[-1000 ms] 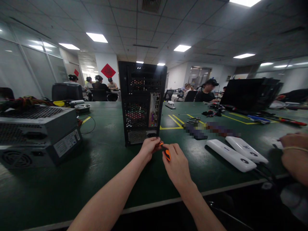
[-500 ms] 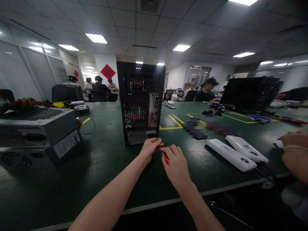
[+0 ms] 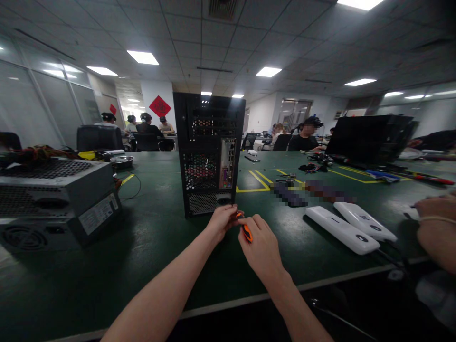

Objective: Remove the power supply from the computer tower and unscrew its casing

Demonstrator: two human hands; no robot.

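Note:
A black computer case [image 3: 181, 156] stands upright on the green table, its rear panel facing me. At its lower right corner, my right hand [image 3: 261, 242] is closed around an orange and black screwdriver [image 3: 247, 233]; the handle shows between thumb and fingers. My left hand [image 3: 221, 219] is closed too, its fingertips pinched by the screwdriver's front end and the case's bottom corner. Those fingers hide the tip of the tool, and I cannot make out what they pinch.
Stacked power supplies [image 3: 94, 199] stand at the left, near a metal bowl [image 3: 122, 162]. On the right lie two white devices [image 3: 342, 230], a pair of blue-handled pliers [image 3: 383, 175] and another black case [image 3: 366, 140]. Another person's hand [image 3: 438, 213] is at the right edge.
The screwdriver handle has turned slightly in my right hand, and more of its orange and black side shows. My left fingers have shifted a little. The case stays put.

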